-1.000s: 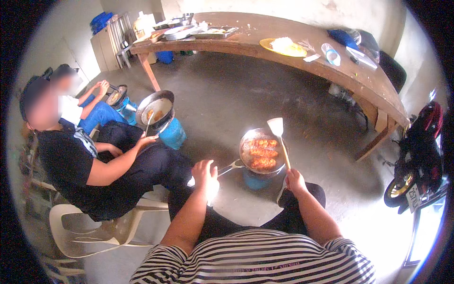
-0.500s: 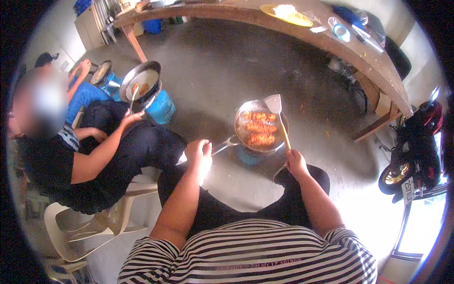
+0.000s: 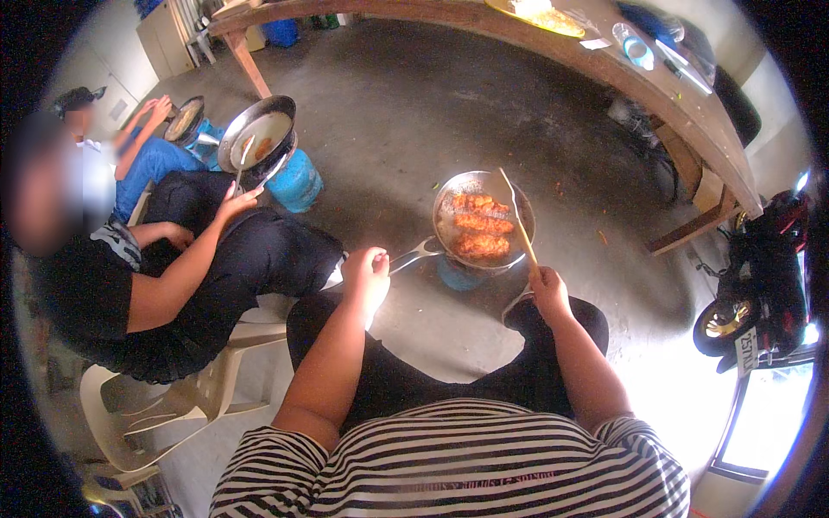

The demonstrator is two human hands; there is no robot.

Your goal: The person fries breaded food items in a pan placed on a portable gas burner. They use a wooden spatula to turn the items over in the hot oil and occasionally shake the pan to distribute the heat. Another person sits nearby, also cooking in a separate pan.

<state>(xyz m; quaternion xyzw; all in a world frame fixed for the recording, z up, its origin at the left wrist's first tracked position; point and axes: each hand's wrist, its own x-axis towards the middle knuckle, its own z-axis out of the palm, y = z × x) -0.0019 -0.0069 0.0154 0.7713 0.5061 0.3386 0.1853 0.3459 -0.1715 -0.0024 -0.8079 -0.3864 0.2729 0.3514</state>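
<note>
My right hand (image 3: 551,293) is closed around the wooden handle of a spatula (image 3: 525,237). The spatula's blade now shows edge-on, over the right side of a frying pan (image 3: 460,180). Several browned, crispy fried pieces (image 3: 484,224) lie in a column in the pan, with oil around them. The pan rests on a blue burner (image 3: 459,274). Its metal handle (image 3: 420,249) points left and runs out of sight at my left hand (image 3: 366,274). That hand is curled closed above my left knee; whether it grips the handle cannot be made out.
A seated person (image 3: 95,293) at my left holds a utensil over another pan (image 3: 275,110) on a blue cylinder (image 3: 296,181). Beyond sits a second person (image 3: 151,160) beside a farther pan (image 3: 186,118). A wooden table (image 3: 414,15) curves across the far side; a motorcycle (image 3: 760,285) stands right.
The spatula has turned so its blade went from broad-side to edge-on and shifted toward the pan's right side. The view has shifted slightly. My left hand has stayed beside the handle.
</note>
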